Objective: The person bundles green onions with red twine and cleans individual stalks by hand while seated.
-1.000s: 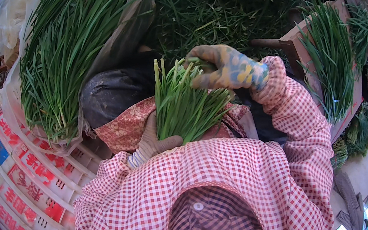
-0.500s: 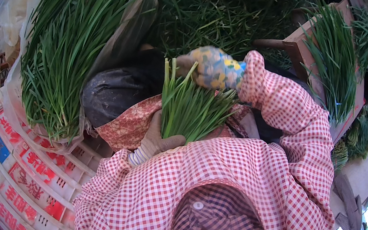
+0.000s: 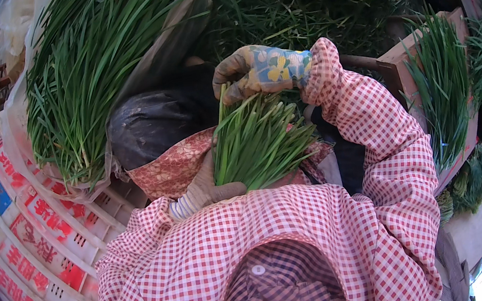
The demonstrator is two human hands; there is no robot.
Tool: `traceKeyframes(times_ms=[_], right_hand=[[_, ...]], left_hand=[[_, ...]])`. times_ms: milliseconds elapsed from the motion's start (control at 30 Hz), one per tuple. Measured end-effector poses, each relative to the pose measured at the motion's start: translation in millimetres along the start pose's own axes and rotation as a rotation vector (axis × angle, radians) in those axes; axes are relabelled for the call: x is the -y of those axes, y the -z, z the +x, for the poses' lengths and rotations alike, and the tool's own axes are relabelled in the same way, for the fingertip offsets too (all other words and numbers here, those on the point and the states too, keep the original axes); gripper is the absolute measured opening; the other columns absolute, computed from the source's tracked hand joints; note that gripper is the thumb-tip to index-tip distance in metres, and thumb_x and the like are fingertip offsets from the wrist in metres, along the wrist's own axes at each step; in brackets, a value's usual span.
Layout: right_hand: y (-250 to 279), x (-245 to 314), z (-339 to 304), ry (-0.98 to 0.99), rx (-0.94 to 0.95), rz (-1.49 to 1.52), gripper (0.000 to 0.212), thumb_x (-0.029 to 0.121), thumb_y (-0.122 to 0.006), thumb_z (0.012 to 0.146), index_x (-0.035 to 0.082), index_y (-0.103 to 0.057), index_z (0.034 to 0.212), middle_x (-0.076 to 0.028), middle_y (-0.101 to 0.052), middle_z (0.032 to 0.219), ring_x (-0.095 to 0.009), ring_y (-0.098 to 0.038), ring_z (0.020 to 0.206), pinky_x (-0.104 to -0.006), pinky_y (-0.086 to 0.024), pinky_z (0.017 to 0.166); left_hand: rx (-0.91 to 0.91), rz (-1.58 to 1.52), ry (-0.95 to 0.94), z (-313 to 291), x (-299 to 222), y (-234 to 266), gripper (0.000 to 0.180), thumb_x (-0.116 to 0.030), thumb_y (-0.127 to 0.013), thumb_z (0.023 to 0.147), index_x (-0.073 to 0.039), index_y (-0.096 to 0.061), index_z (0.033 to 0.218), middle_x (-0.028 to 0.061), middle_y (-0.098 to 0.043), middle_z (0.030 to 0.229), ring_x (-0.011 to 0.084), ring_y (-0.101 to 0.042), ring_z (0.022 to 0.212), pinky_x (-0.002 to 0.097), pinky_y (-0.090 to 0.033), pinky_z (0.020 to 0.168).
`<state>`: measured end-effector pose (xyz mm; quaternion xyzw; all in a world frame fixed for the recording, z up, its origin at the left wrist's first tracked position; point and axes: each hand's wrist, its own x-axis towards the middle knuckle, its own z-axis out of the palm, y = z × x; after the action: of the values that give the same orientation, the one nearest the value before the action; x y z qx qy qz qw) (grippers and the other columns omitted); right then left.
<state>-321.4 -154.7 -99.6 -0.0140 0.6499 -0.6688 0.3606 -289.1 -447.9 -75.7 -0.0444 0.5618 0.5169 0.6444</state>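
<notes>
A bunch of garlic chives (image 3: 258,142) lies upright against my front, its stalk ends fanned out at the top. My left hand (image 3: 204,186), in a dusty grey glove with a striped cuff, is closed round the lower left side of the bunch, thumb across the front. Above the bunch's upper left corner is my right hand (image 3: 243,76), in a glove with a floral back. Its fingers are curled down and pinch a few stalks that stick up there. The fingertips partly hide those stalks.
To the left, a large heap of chives (image 3: 89,79) rests in clear plastic over white crates (image 3: 38,240). Loose leaves (image 3: 302,12) are piled ahead. A wooden box (image 3: 408,65) on the right has more chives (image 3: 444,85) against it. Dark plastic (image 3: 151,123) covers my left knee.
My right hand, blurred at the stalks before, has risen slightly and moved left, with its fingers now curled at the bunch's top left. My left hand keeps its hold.
</notes>
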Motion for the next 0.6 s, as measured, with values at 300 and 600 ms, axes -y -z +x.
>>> traceKeyframes(times_ms=[300,600], right_hand=[[13.4,-9.8,-2.3,-0.308,-0.302,-0.746,0.022,0.018,-0.063,0.09,0.009,-0.067,0.109,-0.01,-0.071,0.098,-0.025,-0.068,0.089,-0.0358,-0.055,0.078],[-32.1,8.7,-69.1,0.552,-0.374,-0.894,0.042,0.044,-0.075,0.077,0.013,-0.07,0.106,-0.005,-0.063,0.108,-0.027,-0.054,0.116,-0.0442,-0.044,0.096]], left_hand=[[0.039,0.004,0.04,-2.1,-9.3,-0.6,0.103,-0.011,-0.082,0.073,-0.008,-0.018,0.153,0.015,-0.043,0.145,0.0272,-0.04,0.135,0.0389,-0.03,0.113],[0.059,0.036,-0.005,-6.1,-14.0,-4.3,0.097,-0.011,-0.08,0.076,-0.01,-0.021,0.152,0.0131,-0.044,0.144,0.0242,-0.04,0.134,0.0375,-0.032,0.111]])
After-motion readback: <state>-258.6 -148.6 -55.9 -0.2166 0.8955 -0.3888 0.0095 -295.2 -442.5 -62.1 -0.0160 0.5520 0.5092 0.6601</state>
